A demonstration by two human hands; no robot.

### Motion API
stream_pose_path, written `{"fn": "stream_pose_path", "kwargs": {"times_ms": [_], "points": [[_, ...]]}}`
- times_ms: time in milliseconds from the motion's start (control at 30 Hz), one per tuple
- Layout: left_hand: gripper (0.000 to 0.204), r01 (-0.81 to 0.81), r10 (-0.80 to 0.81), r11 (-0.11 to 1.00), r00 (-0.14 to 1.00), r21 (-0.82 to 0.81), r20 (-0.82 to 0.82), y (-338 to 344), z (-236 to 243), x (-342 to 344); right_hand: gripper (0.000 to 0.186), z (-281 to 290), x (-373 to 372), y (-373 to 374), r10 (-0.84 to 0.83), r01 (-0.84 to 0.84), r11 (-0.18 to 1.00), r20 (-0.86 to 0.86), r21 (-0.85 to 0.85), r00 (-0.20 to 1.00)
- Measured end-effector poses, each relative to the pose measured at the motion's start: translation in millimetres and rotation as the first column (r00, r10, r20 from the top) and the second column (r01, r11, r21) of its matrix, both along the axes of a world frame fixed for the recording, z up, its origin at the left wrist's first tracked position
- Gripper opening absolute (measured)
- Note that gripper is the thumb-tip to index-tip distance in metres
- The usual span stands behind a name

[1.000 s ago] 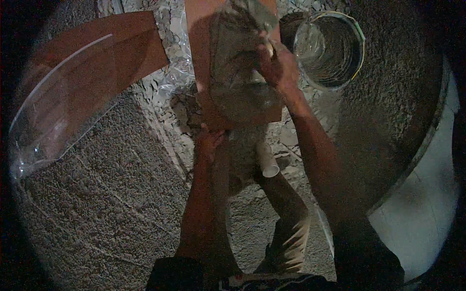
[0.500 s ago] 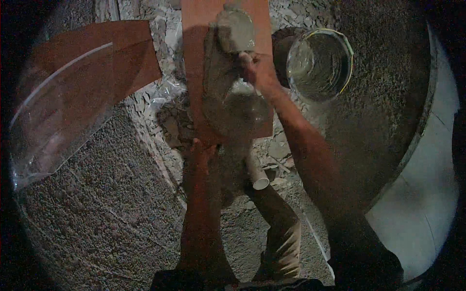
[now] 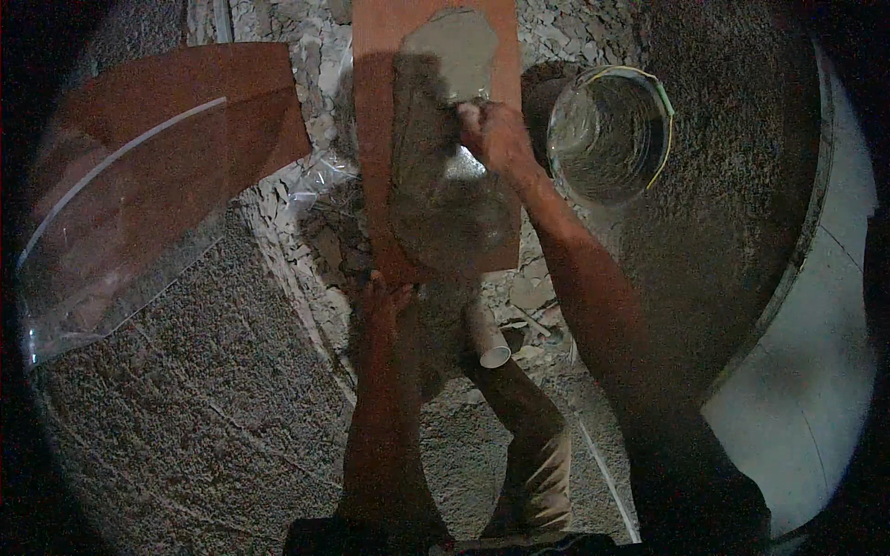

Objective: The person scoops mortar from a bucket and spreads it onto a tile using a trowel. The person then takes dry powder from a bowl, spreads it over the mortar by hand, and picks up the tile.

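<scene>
A reddish-brown board [image 3: 371,185] lies lengthwise in front of me, with wet grey mortar [image 3: 454,46] spread over its middle. My right hand [image 3: 496,134] is closed over the mortar, gripping what looks like a flat trowel [image 3: 465,164]; a bright metal patch shows below the fingers, and most of the tool is hidden or in shadow. My left hand [image 3: 389,296] is at the board's near left corner, fingers curled against its edge. Shadow covers the near half of the mortar.
Right of the board stands a clear bucket [image 3: 607,190] smeared with grey mortar. At left lies another reddish-brown sheet [image 3: 185,120] with clear plastic film [image 3: 83,296]. A white pipe [image 3: 494,355] points toward me below the board. Broken chips [image 3: 556,37] and rough grey ground surround it.
The right hand and tool have shifted slightly relative to the mortar, whose far end now shows more plainly. The whole view has moved a little; the left hand keeps to the board's corner.
</scene>
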State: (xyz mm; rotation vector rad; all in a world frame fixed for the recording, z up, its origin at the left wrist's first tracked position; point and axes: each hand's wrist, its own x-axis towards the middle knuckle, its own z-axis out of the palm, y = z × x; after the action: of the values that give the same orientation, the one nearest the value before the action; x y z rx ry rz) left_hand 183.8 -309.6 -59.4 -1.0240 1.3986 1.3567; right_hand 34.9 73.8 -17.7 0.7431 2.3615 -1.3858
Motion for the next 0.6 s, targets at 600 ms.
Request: {"fn": "stream_pose_path", "kwargs": {"times_ms": [600], "points": [[0.045, 0.140, -0.567, 0.779, 0.573, -0.611, -0.591, 100.9, 78.3, -68.4, 0.040, 52.3, 137.4, -1.9, -0.275, 0.226, 0.939, 0.174, 0.259, 0.946]]}}
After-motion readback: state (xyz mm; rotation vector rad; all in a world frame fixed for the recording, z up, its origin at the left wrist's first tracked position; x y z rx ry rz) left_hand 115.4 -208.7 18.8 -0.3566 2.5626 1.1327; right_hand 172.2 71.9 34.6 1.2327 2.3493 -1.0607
